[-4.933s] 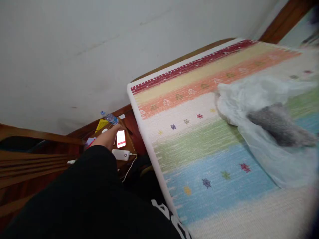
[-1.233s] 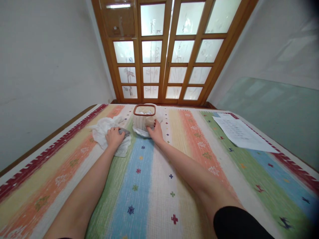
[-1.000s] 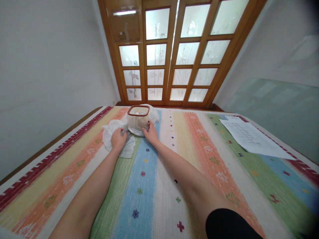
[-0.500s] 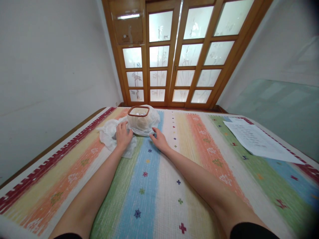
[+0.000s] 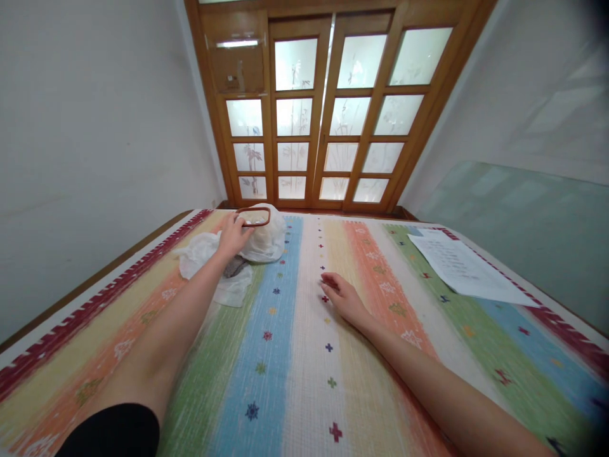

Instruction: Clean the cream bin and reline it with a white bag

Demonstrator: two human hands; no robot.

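Observation:
A small pale basket (image 5: 261, 236) with a brown rim stands at the table's far edge. Thin white plastic is gathered around its side, and small pale things show inside. My left hand (image 5: 234, 236) is at its left front corner, fingers at the rim and thumb against the front wall. Under my left wrist a crumpled white plastic bag (image 5: 197, 249) lies spread, with a dark grey item (image 5: 235, 266) on it, partly hidden. My right hand (image 5: 343, 296) rests over the cloth's pale stripe, loosely curled with the thumb apart, holding nothing.
A striped, patterned cloth (image 5: 271, 393) covers the table. Printed white sheets (image 5: 469, 270) lie at the right. Wooden doors with frosted panes (image 5: 295, 117) stand behind the table, and a pale green panel (image 5: 514, 216) leans along the right wall.
My left hand has moved from the grey item up to the basket's rim. My right hand has drawn away from the basket's plastic, toward the right and nearer to me. The view has shifted slightly.

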